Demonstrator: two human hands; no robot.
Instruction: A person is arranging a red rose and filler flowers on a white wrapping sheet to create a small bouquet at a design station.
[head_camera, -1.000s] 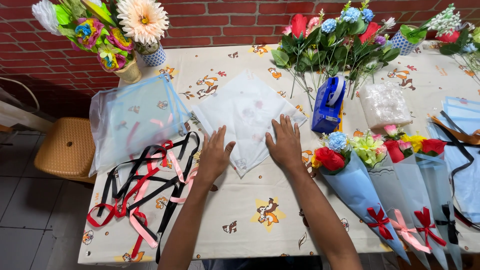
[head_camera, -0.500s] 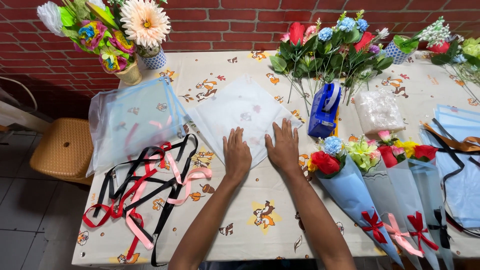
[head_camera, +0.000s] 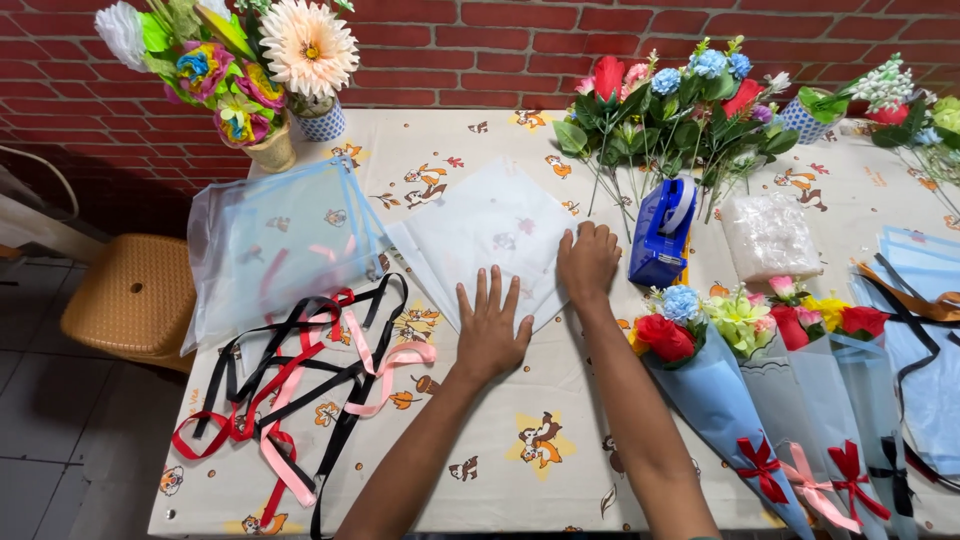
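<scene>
A white translucent wrapping sheet lies flat in the middle of the patterned table. My left hand rests palm down on its near corner, fingers spread. My right hand presses on the sheet's right edge with the fingers curled under, next to a blue tape dispenser. Neither hand holds anything lifted off the table.
Pale blue wrapping sheets and red, pink and black ribbons lie at left. Loose artificial flowers lie at the back, finished blue-wrapped bouquets at right, flower pots at back left. A wicker stool stands beside the table.
My left hand has slid down toward me to the sheet's near corner. My right hand has moved up and right along the sheet's edge toward the tape dispenser.
</scene>
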